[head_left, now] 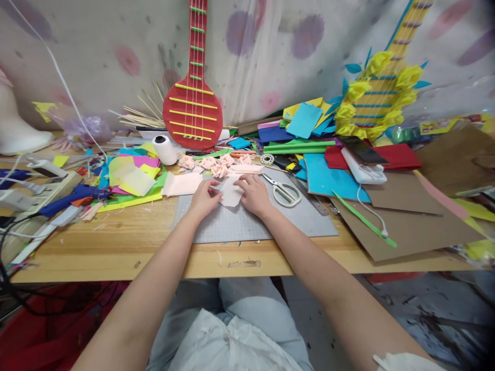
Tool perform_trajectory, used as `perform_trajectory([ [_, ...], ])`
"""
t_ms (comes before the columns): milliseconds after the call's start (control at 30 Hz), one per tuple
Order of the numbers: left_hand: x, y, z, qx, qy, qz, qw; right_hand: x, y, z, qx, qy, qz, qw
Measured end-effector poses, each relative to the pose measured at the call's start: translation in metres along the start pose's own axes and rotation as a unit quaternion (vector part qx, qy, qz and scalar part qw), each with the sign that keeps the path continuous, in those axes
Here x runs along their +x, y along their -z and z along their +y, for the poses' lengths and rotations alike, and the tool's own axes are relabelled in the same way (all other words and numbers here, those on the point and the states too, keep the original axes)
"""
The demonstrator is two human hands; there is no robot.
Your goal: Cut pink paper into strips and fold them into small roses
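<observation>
A small pale piece of paper (231, 195) with an uneven edge is between my two hands, over the grey cutting mat (240, 226). My left hand (205, 197) pinches its left side, thumb and fingers curled together. On its right side my right hand (253, 193) has its fingers bent over the edge. Just right of that hand lie scissors (284, 193) with pale handles. Beyond the hands are several pink paper flowers (216, 166) and a pink strip (246, 169). Left of my left hand rests a pink paper sheet (182, 184).
A red paper instrument (192, 111) and a yellow flowered one (373, 98) lean at the back. A thread spool (164, 150), coloured paper (133, 175) and a blue glue gun (71, 200) sit left. Cardboard (402, 221), a phone (362, 149) and a white cable (377, 214) occupy the right.
</observation>
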State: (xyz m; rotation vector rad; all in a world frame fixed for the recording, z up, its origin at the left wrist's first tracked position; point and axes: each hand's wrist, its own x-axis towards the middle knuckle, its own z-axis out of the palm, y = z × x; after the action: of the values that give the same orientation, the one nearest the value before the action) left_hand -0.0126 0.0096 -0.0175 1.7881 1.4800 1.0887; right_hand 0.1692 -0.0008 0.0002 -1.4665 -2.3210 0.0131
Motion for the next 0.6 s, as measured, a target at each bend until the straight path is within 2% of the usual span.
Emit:
perform_trajectory([
  [133,-0.015,0.004,0.006,0.099,-0.085,-0.014,0.991,-0.011,0.005,-0.007,0.019,0.034,-0.068,0.997],
  [300,-0.029,0.010,0.011,0.178,-0.120,-0.058,0.975,-0.019,0.003,-0.002,0.132,0.050,-0.093,0.986],
  [433,-0.030,0.010,0.011,0.204,-0.155,-0.089,0.963,-0.014,-0.004,0.004,0.214,0.020,-0.078,0.973],
  [600,-0.029,0.010,0.013,0.199,-0.152,-0.096,0.963,-0.009,-0.012,-0.001,0.220,-0.066,-0.051,0.972],
])
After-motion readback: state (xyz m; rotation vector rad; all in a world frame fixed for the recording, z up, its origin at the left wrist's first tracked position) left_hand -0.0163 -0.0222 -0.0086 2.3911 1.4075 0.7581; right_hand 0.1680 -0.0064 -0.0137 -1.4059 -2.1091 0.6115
